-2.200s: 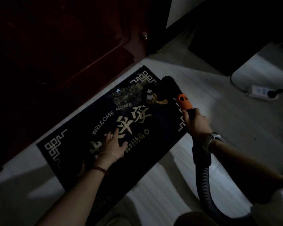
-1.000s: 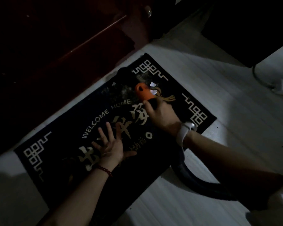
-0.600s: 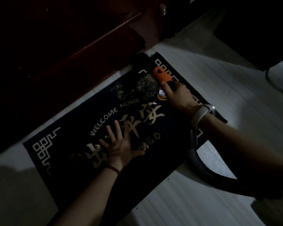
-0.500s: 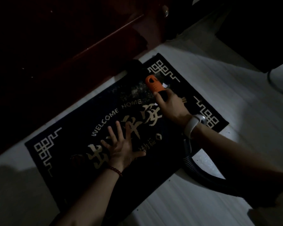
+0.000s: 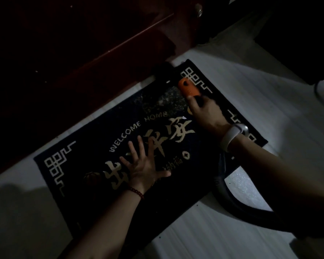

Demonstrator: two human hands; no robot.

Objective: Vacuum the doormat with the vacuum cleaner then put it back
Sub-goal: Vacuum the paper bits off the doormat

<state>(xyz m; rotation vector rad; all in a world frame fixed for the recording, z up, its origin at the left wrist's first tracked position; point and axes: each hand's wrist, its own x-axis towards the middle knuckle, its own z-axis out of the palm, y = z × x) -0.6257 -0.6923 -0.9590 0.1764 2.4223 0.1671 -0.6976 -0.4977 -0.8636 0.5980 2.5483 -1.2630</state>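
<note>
The doormat [image 5: 94, 165] lay flat on the pale floor [image 5: 232, 236], its long far edge just beside the dark red door [image 5: 82, 43]. It looked thin and limp — a light thing that would likely creep or ruck up under suction unless pinned, so a flat palm on its middle seemed the sensible hold rather than any pinch at an edge. The vacuum cleaner's nozzle [image 5: 162, 72] sat at the mat corner nearest the door, dark and hard to make out against it. The wand looked rigid and light enough for one hand, best taken just behind the orange collar [image 5: 187, 88]; the ribbed hose [image 5: 230, 195] trailing off the mat's near edge looked flexible and would probably drag a little.

The left hand [image 5: 142, 169] was pressed on the mat's centre, fingers [image 5: 132, 150] spread wide and flat, gripping nothing, wrist low and forearm reaching in from the mat's near side. The right hand [image 5: 208, 113] was closed round the wand behind the collar — arm stretched across the mat toward the door, a pale wristband [image 5: 234, 135] showing.
</note>
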